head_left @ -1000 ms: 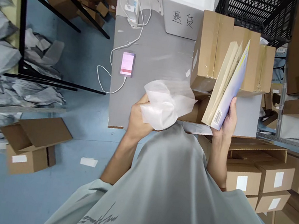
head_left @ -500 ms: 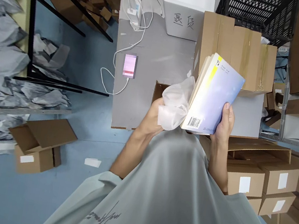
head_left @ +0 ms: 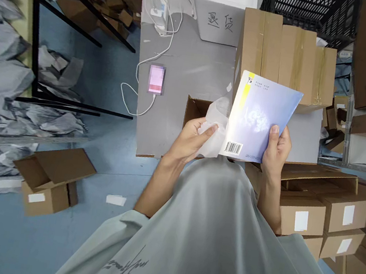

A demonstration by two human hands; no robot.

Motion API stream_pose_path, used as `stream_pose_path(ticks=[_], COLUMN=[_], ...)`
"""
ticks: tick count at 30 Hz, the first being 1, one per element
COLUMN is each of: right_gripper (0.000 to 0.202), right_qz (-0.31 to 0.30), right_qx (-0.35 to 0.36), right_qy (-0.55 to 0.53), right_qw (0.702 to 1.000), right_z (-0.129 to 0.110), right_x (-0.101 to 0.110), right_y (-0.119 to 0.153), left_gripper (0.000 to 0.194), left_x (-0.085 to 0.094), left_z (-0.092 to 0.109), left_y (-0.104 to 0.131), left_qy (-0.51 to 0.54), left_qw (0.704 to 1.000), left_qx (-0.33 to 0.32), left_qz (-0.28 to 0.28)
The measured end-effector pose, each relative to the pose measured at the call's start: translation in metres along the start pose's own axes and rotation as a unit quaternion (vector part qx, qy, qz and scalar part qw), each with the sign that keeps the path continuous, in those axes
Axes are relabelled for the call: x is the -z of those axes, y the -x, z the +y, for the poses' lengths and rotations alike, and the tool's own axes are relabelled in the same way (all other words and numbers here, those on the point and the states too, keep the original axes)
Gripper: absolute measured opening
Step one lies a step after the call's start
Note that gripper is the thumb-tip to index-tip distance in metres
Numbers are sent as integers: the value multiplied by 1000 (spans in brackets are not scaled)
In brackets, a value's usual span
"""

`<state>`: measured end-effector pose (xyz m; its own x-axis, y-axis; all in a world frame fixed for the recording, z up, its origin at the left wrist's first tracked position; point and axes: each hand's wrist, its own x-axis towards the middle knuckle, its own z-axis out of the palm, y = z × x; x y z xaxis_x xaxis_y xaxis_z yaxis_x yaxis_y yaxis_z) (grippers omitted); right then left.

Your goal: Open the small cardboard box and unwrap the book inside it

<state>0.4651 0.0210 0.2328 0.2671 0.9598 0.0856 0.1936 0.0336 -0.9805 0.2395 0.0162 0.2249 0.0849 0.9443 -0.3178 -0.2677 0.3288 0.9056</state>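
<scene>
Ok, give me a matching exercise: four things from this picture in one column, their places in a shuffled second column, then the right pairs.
Things:
1. book
2. plastic bag
3. phone
4. white foam box

Places:
A. lying on the grey table, plugged into a white cable
B. held in the right hand
C. standing at the far end of the table, handwriting on its side
D. gripped in the left hand

Pairs: 1-B, 2-D, 3-A, 4-C

Bright even light, stretched edges
</scene>
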Motion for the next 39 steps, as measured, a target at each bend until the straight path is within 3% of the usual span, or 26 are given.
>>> stream_pose_path(ticks=[5,10,18,24,28,32,35,39], right_gripper=[47,51,52,51,51,52,54,53], right_qz=[-16,-2,29,66,136,119,70,19], right_qx=[47,39,26,31,91,126,127,124], right_qy=[53,59,59,78,104,143,182,222], right_qw=[997,998,997,994,981,974,973,967], right_z=[-10,-1,23,25,16,7,6,11], right_x=[-5,-7,-13,-16,-5,7,12,18], right_y=[9,7,6,8,-9,-22,-20,-14], left_gripper=[60,55,60,52,48,48,42,19], left_x=[-9,-12,2,18,50,75,78,65], left_z=[-1,-12,-10,-3,-10,-21,-28,-37], left_y=[-3,-2,6,14,17,14,8,-12], left_qy=[-32,-84,-132,-145,-178,-203,-239,-316], left_qw=[999,994,986,984,975,950,934,923], left_qx=[30,72,98,105,49,-66,-130,-140], left_qz=[23,12,-3,9,123,227,231,168])
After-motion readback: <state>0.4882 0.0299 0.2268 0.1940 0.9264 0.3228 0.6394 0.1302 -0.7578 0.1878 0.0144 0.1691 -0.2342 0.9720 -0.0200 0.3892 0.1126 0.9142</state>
